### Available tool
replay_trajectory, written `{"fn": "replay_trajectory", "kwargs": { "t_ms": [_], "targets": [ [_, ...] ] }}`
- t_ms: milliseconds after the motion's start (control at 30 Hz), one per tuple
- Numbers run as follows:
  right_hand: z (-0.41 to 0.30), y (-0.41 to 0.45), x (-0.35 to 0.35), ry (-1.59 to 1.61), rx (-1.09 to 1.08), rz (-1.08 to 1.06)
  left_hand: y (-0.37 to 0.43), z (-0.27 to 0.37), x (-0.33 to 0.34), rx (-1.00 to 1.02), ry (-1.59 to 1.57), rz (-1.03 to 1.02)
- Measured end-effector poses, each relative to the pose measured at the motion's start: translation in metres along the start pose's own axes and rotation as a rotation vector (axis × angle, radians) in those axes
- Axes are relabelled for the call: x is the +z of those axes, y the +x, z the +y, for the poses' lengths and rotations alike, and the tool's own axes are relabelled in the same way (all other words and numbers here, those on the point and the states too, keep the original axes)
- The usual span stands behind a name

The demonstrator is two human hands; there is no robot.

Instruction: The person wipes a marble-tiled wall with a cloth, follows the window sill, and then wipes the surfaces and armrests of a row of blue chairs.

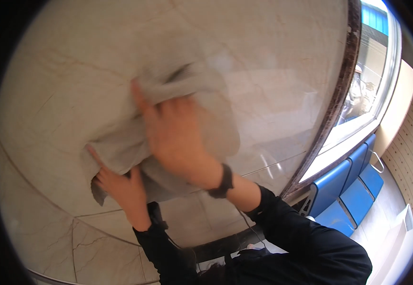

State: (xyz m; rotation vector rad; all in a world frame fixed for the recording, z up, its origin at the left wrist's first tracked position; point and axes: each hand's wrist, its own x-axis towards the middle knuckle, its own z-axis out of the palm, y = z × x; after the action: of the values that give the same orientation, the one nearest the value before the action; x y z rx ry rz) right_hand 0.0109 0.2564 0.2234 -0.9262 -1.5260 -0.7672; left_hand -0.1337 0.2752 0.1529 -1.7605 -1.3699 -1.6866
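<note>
A grey cloth (pixel 128 137) lies bunched against a glossy, beige marble-look tiled wall (pixel 67 89). My right hand (pixel 178 139) is on its upper part, with the thumb out to the left and a fold rising beyond the fingers. The hand and that part of the cloth are blurred. Lower and to the left, my left hand (pixel 122 187) holds the cloth near its corner, its index finger stretched along the fabric. A black band (pixel 224 181) circles my right wrist. Parts of the cloth beneath both hands are hidden.
Dark brown trim (pixel 345 82) edges the tiled surface on the right, beside a window (pixel 370 71) with a blurred figure outside. Blue linked seats (pixel 349 192) stand below it. Thin black cables (pixel 251 224) hang near my sleeves. A pale perforated panel (pixel 406 142) is at far right.
</note>
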Motion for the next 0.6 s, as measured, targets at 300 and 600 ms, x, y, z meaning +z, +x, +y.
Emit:
{"fn": "replay_trajectory", "kwargs": {
  "t_ms": [300, 600],
  "targets": [
    [-0.047, -0.042, 0.048, 0.305, -0.255, -0.222, -0.025, -0.084, -0.008, -0.157, -0.428, -0.011],
    [0.128, -0.107, -0.091, -0.204, 0.146, 0.001, -0.084, 0.097, 0.065, 0.238, -0.025, -0.252]
  ]
}}
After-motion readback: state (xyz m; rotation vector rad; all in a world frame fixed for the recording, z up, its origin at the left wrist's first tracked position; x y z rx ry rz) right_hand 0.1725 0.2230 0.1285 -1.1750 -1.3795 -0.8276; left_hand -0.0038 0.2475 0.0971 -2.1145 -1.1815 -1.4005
